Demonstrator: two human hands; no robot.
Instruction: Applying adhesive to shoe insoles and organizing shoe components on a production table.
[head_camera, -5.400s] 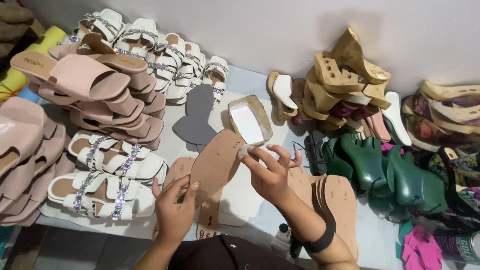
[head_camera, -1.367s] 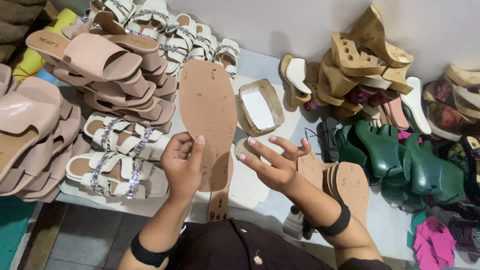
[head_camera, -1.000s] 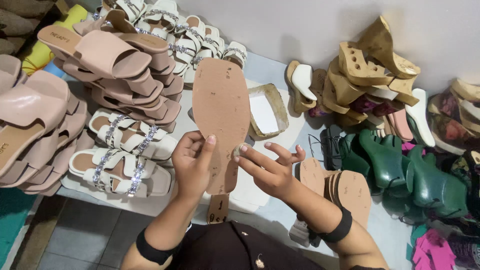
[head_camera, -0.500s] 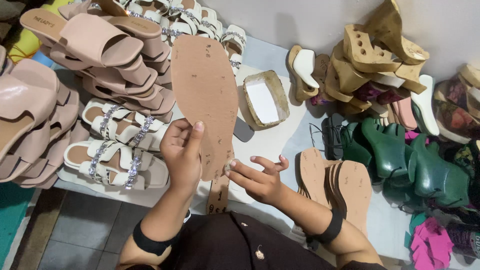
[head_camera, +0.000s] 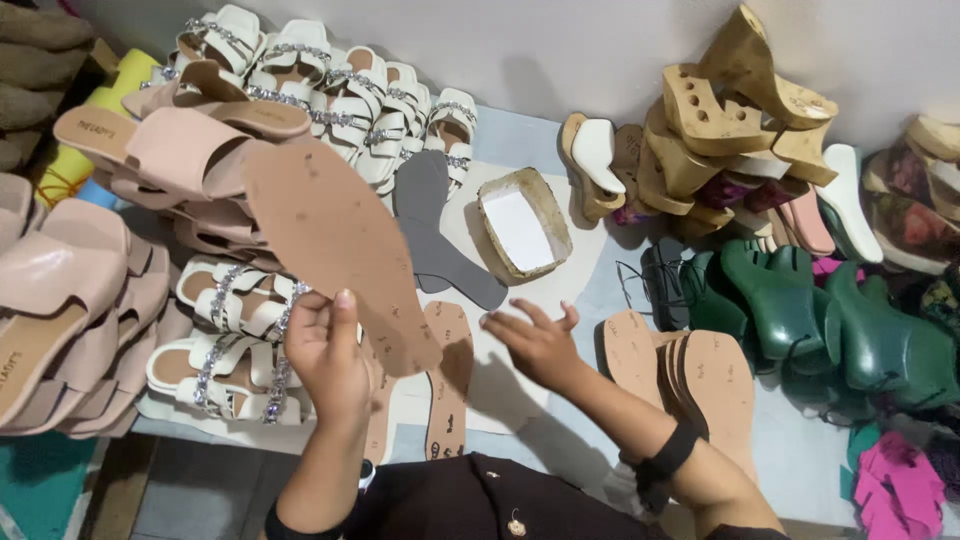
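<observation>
The pale grey desk (head_camera: 520, 140) runs along the wall, crowded toward its left end with stacks of blush-pink slide sandals (head_camera: 180, 150) and rows of white sandals with glittering straps (head_camera: 330, 90), and toward its right end with dark green moulded shoe soles (head_camera: 800, 300) and a heap of tan wooden wedge heels (head_camera: 730, 100). Near the front edge lies a flat white sheet (head_camera: 480, 235), and on it rest a grey foot-shaped insole (head_camera: 430, 215) and a shallow oval tray with a woven tan rim (head_camera: 555, 210). The tan fibreboard insole (head_camera: 335, 250) is held up off the desk, above the white sheet's left side, its long axis slanting from the broad toe end up toward the far left corner down to the narrow heel end near the front middle. The left hand (head_camera: 325, 355) has its grip closed on the lower left edge of that insole, thumb laid up its face, so the board extends up and away from the grip. The right hand (head_camera: 535, 340) hovers just beside the heel end, fingers spread and holding nothing, nearer to that end than to anything else. Right of it, a short stack of matching tan insoles (head_camera: 700, 375) lies at the front edge, and one more tan insole (head_camera: 448, 380) lies flat beneath the lifted one.
</observation>
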